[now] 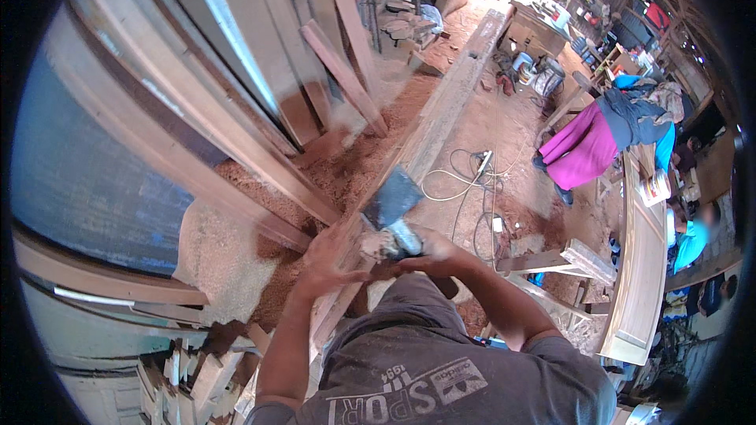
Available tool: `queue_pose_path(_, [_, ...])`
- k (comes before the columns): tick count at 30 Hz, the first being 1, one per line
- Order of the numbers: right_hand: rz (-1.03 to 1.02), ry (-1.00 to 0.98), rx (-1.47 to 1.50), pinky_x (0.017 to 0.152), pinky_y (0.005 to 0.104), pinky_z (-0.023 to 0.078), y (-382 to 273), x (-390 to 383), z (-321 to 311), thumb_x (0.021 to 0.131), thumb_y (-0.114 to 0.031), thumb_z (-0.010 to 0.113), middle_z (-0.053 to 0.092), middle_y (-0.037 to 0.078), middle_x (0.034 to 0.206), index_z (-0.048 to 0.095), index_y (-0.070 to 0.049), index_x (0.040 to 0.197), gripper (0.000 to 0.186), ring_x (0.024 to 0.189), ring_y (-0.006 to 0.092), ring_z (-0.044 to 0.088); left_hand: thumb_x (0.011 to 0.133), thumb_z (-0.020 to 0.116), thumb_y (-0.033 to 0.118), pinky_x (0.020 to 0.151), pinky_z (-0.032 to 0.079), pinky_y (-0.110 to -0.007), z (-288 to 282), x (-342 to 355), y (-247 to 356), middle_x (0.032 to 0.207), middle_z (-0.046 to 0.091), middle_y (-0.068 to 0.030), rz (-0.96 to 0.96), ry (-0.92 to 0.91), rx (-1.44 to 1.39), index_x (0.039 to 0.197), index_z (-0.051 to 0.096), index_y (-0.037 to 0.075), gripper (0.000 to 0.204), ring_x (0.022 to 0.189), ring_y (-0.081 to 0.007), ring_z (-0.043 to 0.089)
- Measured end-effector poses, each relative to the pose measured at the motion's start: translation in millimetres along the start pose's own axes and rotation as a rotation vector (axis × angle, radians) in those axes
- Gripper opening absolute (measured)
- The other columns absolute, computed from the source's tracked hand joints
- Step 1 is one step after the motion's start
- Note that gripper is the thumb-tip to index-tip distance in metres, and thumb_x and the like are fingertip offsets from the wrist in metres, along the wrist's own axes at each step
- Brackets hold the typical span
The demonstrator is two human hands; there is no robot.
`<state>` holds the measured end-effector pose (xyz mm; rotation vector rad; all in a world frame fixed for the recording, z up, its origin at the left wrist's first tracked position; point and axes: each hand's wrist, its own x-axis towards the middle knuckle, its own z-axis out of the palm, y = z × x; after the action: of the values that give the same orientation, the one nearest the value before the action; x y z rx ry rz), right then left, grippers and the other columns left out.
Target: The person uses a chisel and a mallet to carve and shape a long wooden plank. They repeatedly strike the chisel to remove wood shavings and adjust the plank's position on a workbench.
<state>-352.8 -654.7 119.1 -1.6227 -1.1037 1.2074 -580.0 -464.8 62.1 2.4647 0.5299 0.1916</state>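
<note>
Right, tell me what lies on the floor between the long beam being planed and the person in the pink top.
In the head view, between the long beam and the person in the pink top lies sawdust-strewn floor with a loose pale cable coiled on it.

Woodworking shop, open-sided shed type. Floor is covered in reddish sawdust (346,165) and pale shavings (213,256). Long planks (236,142) are leaned against the left wall; a rough beam (449,102) is laid along the middle. Offcuts (189,382) are piled at lower left. A power cable (465,181) is coiled on the dirt floor. A panelled door (642,267) is laid flat on the right, with a person in pink (587,149) bent over it. Cluttered benches (543,16) are seen at the back.
</note>
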Motion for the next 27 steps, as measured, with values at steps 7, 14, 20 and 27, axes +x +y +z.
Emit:
queue_pose_path(7, [0.29, 0.182, -0.131, 0.077, 0.0335, 0.056, 60, -69, -108, 0.08, -0.028, 0.091, 0.07, 0.01, 0.1, 0.058, 0.002, 0.125, 0.064, 0.088, 0.0166, 0.067, 0.065, 0.092, 0.054, 0.121, 0.033, -0.046, 73, -30, -52, 0.153, 0.045, -0.0272, -0.431, -0.2, -0.226, 0.159, 0.034, 0.007, 0.12, 0.144, -0.04, 0.043])
queue_pose_path(14, [0.555, 0.273, -0.057, 0.091, 0.0392, 0.054, 110, -102, -153, 0.079, -0.027, 0.091, 0.072, 0.015, 0.11, 0.06, 0.004, 0.123, 0.063, 0.099, 0.0258, 0.069, 0.064, 0.093, 0.047, 0.12, 0.031, -0.053, 103, -30, 0, 0.15, 0.045, -0.024, -0.523, -0.054, -0.195, 0.16, 0.035, 0.014, 0.117, 0.141, -0.0458, 0.041])
queue_pose_path(20, [0.513, 0.207, -0.102, 0.084, 0.036, 0.055, 116, -71, -180, 0.081, -0.024, 0.089, 0.073, 0.015, 0.11, 0.06, 0.004, 0.125, 0.06, 0.094, 0.0227, 0.071, 0.071, 0.078, 0.07, 0.116, 0.025, -0.065, 125, -13, 42, 0.154, 0.037, -0.021, -0.62, 0.056, 0.322, 0.161, 0.036, 0.022, 0.109, 0.142, -0.0468, 0.035])
queue_pose_path(27, [0.323, 0.031, -0.139, 0.069, 0.0322, 0.058, 119, -19, -182, 0.084, -0.013, 0.082, 0.073, 0.015, 0.105, 0.058, 0.005, 0.128, 0.054, 0.081, 0.0185, 0.07, 0.09, 0.069, 0.054, 0.121, 0.023, -0.062, 120, 91, 40, 0.16, 0.035, -0.0166, -0.618, 0.235, 0.01, 0.158, 0.041, 0.027, 0.079, 0.148, -0.0416, 0.03])
